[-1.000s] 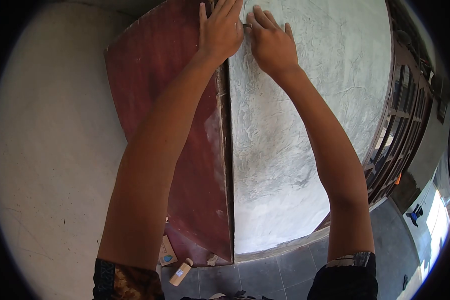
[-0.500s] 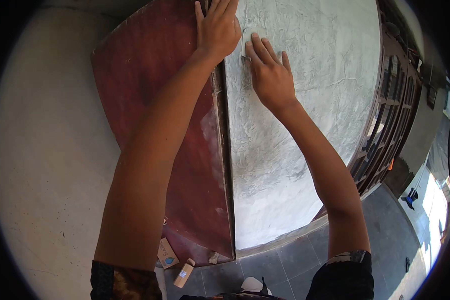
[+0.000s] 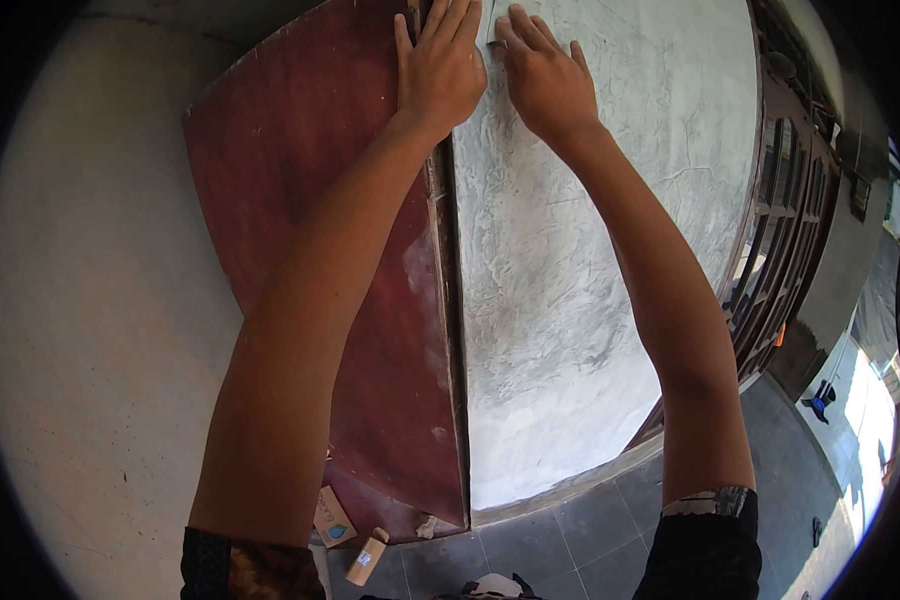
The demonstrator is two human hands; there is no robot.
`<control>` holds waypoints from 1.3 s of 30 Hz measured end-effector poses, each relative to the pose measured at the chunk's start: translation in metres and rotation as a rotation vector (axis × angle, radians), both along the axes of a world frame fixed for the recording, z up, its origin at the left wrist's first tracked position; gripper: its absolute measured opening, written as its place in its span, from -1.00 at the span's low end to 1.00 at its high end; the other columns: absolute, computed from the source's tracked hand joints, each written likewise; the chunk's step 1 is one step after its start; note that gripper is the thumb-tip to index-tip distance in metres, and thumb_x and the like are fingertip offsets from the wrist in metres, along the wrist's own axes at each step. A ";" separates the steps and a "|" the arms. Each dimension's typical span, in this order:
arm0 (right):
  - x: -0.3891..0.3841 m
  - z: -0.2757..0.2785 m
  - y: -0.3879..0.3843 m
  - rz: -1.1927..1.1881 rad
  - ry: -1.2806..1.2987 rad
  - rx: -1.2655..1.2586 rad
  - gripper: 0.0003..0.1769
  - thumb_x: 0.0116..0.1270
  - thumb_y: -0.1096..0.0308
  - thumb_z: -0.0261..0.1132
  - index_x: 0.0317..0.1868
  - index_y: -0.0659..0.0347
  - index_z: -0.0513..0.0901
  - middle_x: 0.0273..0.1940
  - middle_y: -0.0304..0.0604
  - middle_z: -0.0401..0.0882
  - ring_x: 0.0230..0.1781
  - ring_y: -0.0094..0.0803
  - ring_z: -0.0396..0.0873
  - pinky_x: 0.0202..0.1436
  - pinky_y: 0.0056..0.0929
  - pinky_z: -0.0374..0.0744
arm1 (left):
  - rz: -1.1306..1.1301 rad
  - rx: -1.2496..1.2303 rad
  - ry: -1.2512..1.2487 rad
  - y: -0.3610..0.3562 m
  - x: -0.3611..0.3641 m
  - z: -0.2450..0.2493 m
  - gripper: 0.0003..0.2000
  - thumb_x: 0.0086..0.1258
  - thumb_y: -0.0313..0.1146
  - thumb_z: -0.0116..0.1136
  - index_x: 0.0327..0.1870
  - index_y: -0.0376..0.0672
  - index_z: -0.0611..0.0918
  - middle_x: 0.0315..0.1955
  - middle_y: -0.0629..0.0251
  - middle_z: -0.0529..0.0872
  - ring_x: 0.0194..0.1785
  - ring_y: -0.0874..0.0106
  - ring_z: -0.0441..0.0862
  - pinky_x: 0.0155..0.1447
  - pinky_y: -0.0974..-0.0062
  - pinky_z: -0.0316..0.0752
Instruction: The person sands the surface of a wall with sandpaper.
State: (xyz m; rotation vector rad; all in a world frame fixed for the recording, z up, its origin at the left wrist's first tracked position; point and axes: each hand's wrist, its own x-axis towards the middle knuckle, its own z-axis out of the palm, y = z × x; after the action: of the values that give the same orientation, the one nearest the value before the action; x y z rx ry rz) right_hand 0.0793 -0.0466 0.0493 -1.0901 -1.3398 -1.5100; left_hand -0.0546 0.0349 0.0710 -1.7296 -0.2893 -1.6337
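The fingers [image 3: 452,22] of the left hand [image 3: 438,72] are stretched out straight and held close together. They lie flat over the seam where a red-brown door [image 3: 310,200] meets a rough grey plaster wall [image 3: 590,250], far up in the scene. The fingers [image 3: 532,28] of the right hand [image 3: 548,80] are slightly spread and lie flat on the plaster just to the right of the seam. Between the two forefingers, touching the right one, is a small pale piece [image 3: 489,24] against the wall. It is too small to tell what it is, or whether the right fingers grip it or only press on it. The two hands are nearly touching.

Both bare forearms reach up from the near edge. The left one crosses the door, and the right one crosses the plaster. A dark wooden frame strip [image 3: 450,280] runs down the seam to the floor.

To the left of the door is a smooth pale wall [image 3: 100,320]. To the right of the plaster stands a dark wooden window grille [image 3: 790,230]. Near the bottom, grey floor tiles [image 3: 570,540] show. Two small cardboard boxes [image 3: 333,515] lie there at the foot of the door.
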 end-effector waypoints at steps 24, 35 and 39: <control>0.003 -0.009 0.007 0.065 -0.072 0.067 -0.55 0.55 0.30 0.22 0.41 0.05 0.54 0.51 -0.18 0.44 0.54 -0.22 0.40 0.47 0.41 0.40 | -0.022 0.035 -0.017 0.000 -0.001 -0.002 -0.47 0.52 -0.55 -0.11 0.53 -0.34 0.40 0.61 0.04 0.30 0.72 0.13 0.11 0.67 -0.25 -0.09; 0.015 -0.041 0.005 0.071 -0.101 -0.057 -0.52 0.57 0.27 0.21 0.45 0.05 0.51 0.57 -0.27 0.37 0.59 -0.21 0.33 0.52 0.37 0.36 | -0.048 0.034 -0.038 0.002 0.000 -0.001 -0.49 0.50 -0.55 -0.09 0.49 -0.34 0.44 0.60 0.04 0.33 0.70 0.13 0.14 0.66 -0.25 -0.06; 0.008 0.022 0.017 0.082 -0.064 -0.026 -0.52 0.61 0.27 0.19 0.49 0.01 0.48 0.59 -0.29 0.35 0.61 -0.21 0.29 0.57 0.36 0.27 | -0.060 0.050 -0.018 0.002 -0.003 -0.002 -0.49 0.49 -0.56 -0.08 0.48 -0.35 0.45 0.60 0.04 0.33 0.70 0.13 0.14 0.66 -0.25 -0.06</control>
State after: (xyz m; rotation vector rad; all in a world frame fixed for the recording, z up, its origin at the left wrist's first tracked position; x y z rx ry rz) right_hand 0.0878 -0.0297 0.0718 -0.9980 -1.4344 -1.4816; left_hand -0.0575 0.0366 0.0694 -1.7023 -0.2052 -1.6859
